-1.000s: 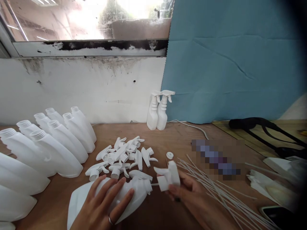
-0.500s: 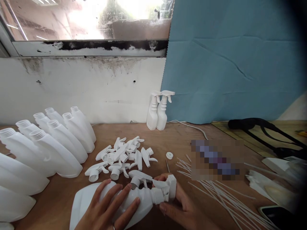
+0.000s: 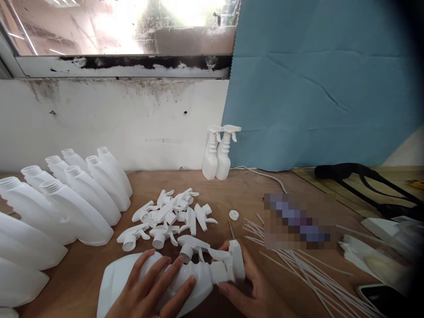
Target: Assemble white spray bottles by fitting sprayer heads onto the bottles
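Observation:
A white spray bottle (image 3: 114,282) lies on its side on the brown table, its neck pointing right. Across its body rests my left hand (image 3: 152,282), fingers spread over the plastic and holding it down. A white trigger sprayer head (image 3: 236,260) sits on the bottle's neck, and my right hand (image 3: 248,282) is closed around it, thumb near the collar. Some of the right fingers are hidden behind the head. Just beyond the neck lies a loose trigger sprayer (image 3: 194,245), close to my left fingertips.
Open white bottles (image 3: 79,212) stand in rows at left. A pile of trigger sprayers (image 3: 168,212) lies mid-table. Two capped spray bottles (image 3: 223,154) stand by the wall. At right are thin white tubes (image 3: 298,269), a white ring (image 3: 233,215), a phone (image 3: 380,298) and a black strap (image 3: 354,170).
The bottle and both hands have shifted very slightly right. My right hand and the sprayer head have turned a little around the neck.

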The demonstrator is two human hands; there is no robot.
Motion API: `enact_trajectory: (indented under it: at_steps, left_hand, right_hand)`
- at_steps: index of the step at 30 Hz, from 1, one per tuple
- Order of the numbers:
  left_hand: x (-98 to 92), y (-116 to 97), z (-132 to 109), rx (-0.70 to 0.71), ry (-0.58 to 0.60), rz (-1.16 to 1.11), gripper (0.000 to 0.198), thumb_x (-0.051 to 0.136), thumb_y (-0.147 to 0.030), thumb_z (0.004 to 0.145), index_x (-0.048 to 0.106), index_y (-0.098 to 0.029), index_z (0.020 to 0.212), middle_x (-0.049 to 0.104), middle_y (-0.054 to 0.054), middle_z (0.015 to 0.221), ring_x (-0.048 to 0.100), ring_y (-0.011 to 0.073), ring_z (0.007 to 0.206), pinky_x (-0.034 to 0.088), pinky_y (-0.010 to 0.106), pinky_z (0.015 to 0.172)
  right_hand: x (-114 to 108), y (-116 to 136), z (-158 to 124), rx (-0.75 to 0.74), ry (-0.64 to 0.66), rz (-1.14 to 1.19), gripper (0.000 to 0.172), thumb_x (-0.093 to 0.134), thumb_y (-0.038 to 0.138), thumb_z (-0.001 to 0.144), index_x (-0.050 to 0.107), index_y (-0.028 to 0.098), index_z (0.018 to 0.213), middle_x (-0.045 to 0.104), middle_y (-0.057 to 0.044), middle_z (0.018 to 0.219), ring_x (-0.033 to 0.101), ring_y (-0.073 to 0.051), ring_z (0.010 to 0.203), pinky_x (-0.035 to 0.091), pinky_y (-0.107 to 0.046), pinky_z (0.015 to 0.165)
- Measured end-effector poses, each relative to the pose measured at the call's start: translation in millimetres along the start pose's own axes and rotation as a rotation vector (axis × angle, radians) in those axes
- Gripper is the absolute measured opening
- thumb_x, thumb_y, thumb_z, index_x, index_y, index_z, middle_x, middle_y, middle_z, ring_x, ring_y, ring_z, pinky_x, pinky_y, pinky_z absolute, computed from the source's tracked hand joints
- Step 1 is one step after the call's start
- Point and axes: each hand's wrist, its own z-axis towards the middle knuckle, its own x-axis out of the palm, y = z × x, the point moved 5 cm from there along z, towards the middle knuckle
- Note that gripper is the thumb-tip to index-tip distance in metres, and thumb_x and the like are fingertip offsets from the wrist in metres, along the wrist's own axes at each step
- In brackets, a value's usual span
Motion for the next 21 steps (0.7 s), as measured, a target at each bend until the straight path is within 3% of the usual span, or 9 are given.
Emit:
enact_trajectory:
  at_steps: [2,5,8,11,14,18,21]
  left_hand:
    - [-0.1,-0.9,0.6,0.007,-0.009,-0.005,0.037,0.039,-0.027,0.102,0.06,-0.027,0.132,0.067,0.009,0.125,0.06,0.0252,0.11,0.023,0.054,0.113]
    - [1.1,-0.9,-0.7,0.006,0.009,-0.006,0.037,0.042,-0.028,0.101,0.058,-0.026,0.134,0.066,0.01,0.127,0.059,0.0261,0.111,0.023,0.054,0.113]
    - [2.1,-1.2,-2.7,0.007,0.037,-0.013,0.039,0.042,-0.029,0.101,0.054,-0.026,0.137,0.064,0.01,0.13,0.058,0.0261,0.113,0.022,0.055,0.113]
    - [1.0,-1.9,-2.2,0.0,0.035,-0.003,0.038,0.042,-0.028,0.101,0.055,-0.026,0.137,0.063,0.01,0.131,0.057,0.0259,0.114,0.022,0.055,0.114]
    - [-1.4,-2.4,-0.6,-0.008,0.009,-0.006,0.037,0.041,-0.03,0.102,0.057,-0.027,0.135,0.064,0.008,0.129,0.058,0.0244,0.112,0.022,0.054,0.115]
    - [0.9,-2.7,-1.1,0.016,0.052,0.023,0.039,0.043,-0.03,0.101,0.053,-0.027,0.138,0.062,0.009,0.133,0.057,0.0248,0.115,0.02,0.055,0.116]
    - [2.1,-2.9,-3.1,0.029,0.052,0.024,0.04,0.04,-0.028,0.102,0.051,-0.027,0.14,0.062,0.009,0.133,0.057,0.0253,0.115,0.019,0.057,0.115]
  right_hand:
    - [1.3,-4.2,0.8,0.042,0.031,0.004,0.059,0.06,0.066,0.081,0.043,0.022,0.117,0.063,0.0,0.074,0.057,-0.017,0.06,0.045,-0.027,0.057]
    - [1.8,-1.3,1.5,-0.022,0.019,0.034,0.057,0.062,0.065,0.078,0.044,0.023,0.112,0.063,-0.001,0.077,0.058,-0.017,0.066,0.046,-0.027,0.062]
    - [4.0,-2.1,1.5,0.037,0.03,0.028,0.053,0.06,0.065,0.082,0.044,0.023,0.111,0.058,0.003,0.067,0.053,-0.014,0.056,0.043,-0.025,0.055]
    - [2.5,-0.5,1.6,-0.01,-0.02,0.058,0.06,0.064,0.066,0.076,0.043,0.024,0.114,0.063,-0.001,0.08,0.058,-0.016,0.066,0.046,-0.026,0.06]
    - [4.7,-8.1,1.8,0.065,0.013,0.044,0.059,0.06,0.067,0.08,0.041,0.023,0.116,0.056,0.005,0.061,0.051,-0.014,0.05,0.041,-0.024,0.049]
    - [2.4,-6.3,1.7,-0.017,-0.037,0.085,0.064,0.067,0.063,0.077,0.039,0.024,0.12,0.063,0.0,0.079,0.061,-0.018,0.069,0.047,-0.028,0.062]
    - [3.3,-4.7,1.7,0.036,0.007,0.074,0.057,0.064,0.063,0.079,0.041,0.025,0.116,0.059,0.003,0.07,0.058,-0.017,0.059,0.045,-0.028,0.057]
